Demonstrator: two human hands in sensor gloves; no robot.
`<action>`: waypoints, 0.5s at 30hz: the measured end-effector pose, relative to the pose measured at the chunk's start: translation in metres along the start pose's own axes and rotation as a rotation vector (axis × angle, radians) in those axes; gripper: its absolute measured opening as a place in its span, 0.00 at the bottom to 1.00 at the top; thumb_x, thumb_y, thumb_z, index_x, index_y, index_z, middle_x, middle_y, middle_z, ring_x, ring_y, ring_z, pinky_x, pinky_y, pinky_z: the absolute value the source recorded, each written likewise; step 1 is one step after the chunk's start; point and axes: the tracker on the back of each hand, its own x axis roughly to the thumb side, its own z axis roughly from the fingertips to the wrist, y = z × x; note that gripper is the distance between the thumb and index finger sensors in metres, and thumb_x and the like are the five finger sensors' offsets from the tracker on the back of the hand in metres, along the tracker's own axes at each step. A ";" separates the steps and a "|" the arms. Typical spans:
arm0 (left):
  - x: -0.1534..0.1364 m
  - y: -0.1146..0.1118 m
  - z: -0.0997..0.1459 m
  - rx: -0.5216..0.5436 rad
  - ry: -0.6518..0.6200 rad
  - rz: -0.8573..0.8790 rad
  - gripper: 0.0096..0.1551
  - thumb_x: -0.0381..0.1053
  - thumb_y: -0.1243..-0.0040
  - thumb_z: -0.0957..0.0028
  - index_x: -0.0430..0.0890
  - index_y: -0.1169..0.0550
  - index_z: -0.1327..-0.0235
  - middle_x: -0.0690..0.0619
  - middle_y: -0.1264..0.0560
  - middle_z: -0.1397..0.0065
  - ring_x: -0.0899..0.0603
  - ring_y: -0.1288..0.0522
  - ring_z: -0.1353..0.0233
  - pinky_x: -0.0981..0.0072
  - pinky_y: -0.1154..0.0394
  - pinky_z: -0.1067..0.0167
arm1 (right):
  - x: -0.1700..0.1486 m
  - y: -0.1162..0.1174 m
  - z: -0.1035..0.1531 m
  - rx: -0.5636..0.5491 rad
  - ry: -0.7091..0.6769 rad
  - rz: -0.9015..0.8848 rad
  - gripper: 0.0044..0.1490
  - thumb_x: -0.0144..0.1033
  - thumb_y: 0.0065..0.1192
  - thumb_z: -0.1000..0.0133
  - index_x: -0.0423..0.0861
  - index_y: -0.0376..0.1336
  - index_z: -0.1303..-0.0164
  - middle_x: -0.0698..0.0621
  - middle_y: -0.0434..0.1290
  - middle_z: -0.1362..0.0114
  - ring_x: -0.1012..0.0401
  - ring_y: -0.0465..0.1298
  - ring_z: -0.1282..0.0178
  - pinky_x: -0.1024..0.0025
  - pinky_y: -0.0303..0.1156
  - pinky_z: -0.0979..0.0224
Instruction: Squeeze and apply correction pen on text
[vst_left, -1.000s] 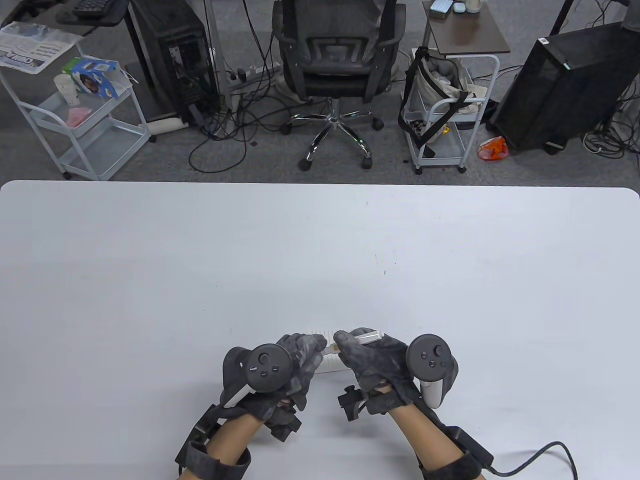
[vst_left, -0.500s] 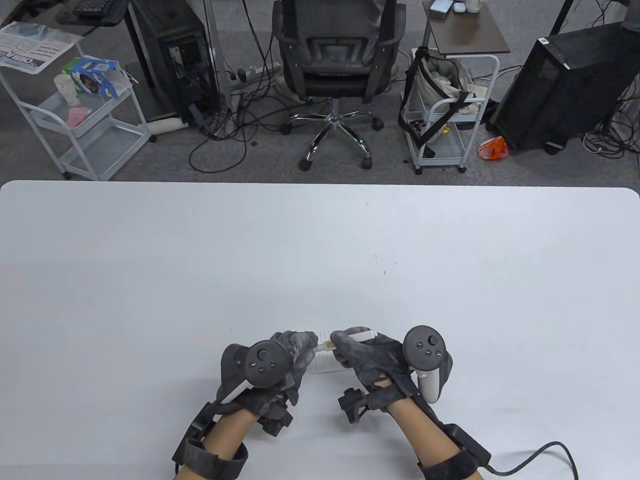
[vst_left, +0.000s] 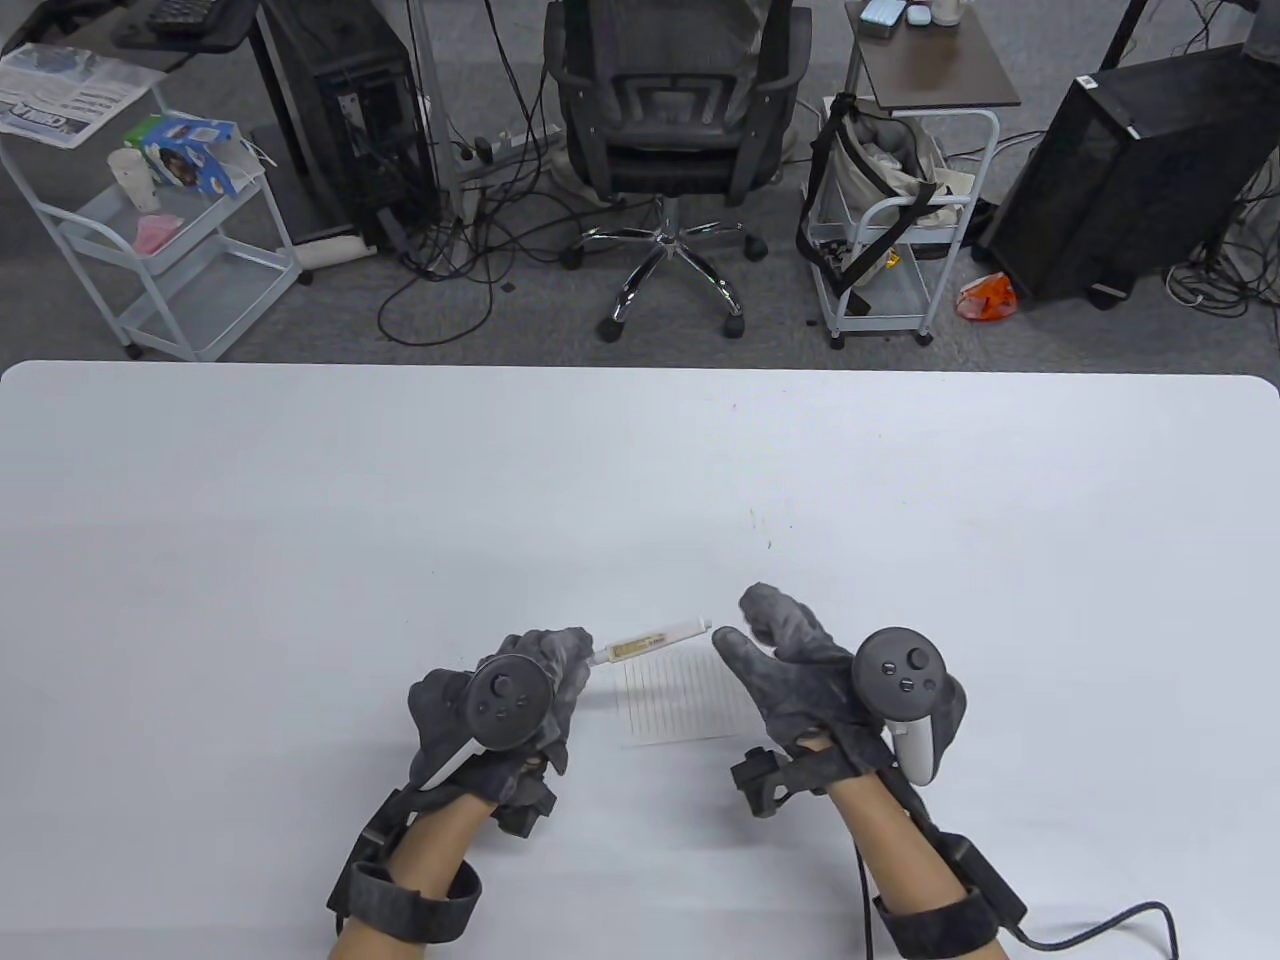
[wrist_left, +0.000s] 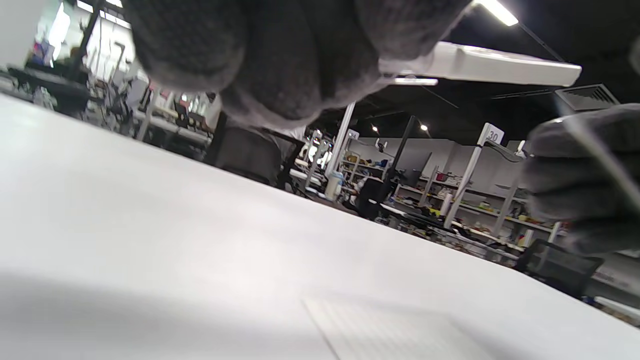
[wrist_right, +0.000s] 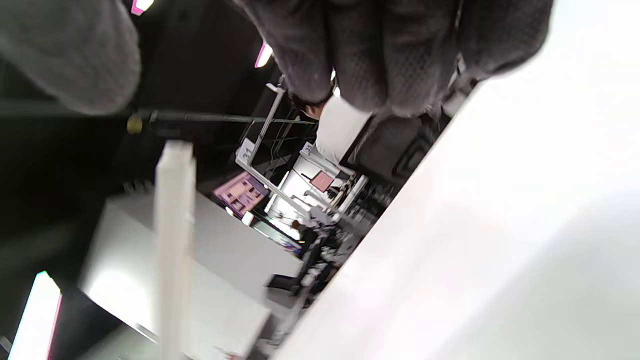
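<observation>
A slim white correction pen (vst_left: 655, 640) with a tan label is held by its left end in my left hand (vst_left: 575, 655), lying nearly level just above the far edge of a small lined paper sheet (vst_left: 680, 705). My right hand (vst_left: 740, 625) is open and empty, fingers spread, just right of the pen's free end and apart from it. In the left wrist view the pen (wrist_left: 500, 65) juts out from under the gloved fingers (wrist_left: 280, 60), with the paper (wrist_left: 390, 330) below. In the right wrist view the pen (wrist_right: 172, 240) shows blurred.
The white table (vst_left: 300, 500) spreads wide around the paper. Beyond its far edge stand an office chair (vst_left: 675, 110), two wire carts (vst_left: 170, 250) (vst_left: 890, 240) and computer towers (vst_left: 1130, 170). A cable (vst_left: 1100, 925) trails from my right wrist.
My right hand has let go of the pen, opened and moved right. My left hand has moved left and farther away with the pen, uncovering the paper.
</observation>
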 end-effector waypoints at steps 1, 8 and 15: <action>-0.002 0.004 -0.005 0.015 0.014 -0.037 0.25 0.53 0.41 0.56 0.47 0.23 0.45 0.51 0.17 0.48 0.45 0.15 0.51 0.54 0.17 0.48 | 0.001 -0.010 0.000 0.007 -0.019 0.177 0.56 0.72 0.61 0.52 0.46 0.54 0.23 0.41 0.62 0.18 0.40 0.62 0.20 0.39 0.60 0.22; 0.000 0.017 -0.046 -0.007 0.089 -0.241 0.25 0.53 0.41 0.56 0.48 0.23 0.45 0.51 0.17 0.47 0.45 0.15 0.50 0.54 0.17 0.47 | -0.022 -0.036 0.011 -0.012 -0.027 0.826 0.56 0.76 0.53 0.53 0.56 0.43 0.20 0.52 0.44 0.09 0.48 0.41 0.11 0.39 0.42 0.15; 0.008 -0.015 -0.088 -0.094 0.152 -0.360 0.25 0.53 0.41 0.56 0.49 0.23 0.45 0.52 0.17 0.47 0.46 0.15 0.49 0.54 0.17 0.46 | -0.043 -0.030 0.022 0.087 0.017 0.863 0.56 0.75 0.52 0.53 0.57 0.43 0.21 0.55 0.40 0.10 0.49 0.36 0.12 0.39 0.38 0.16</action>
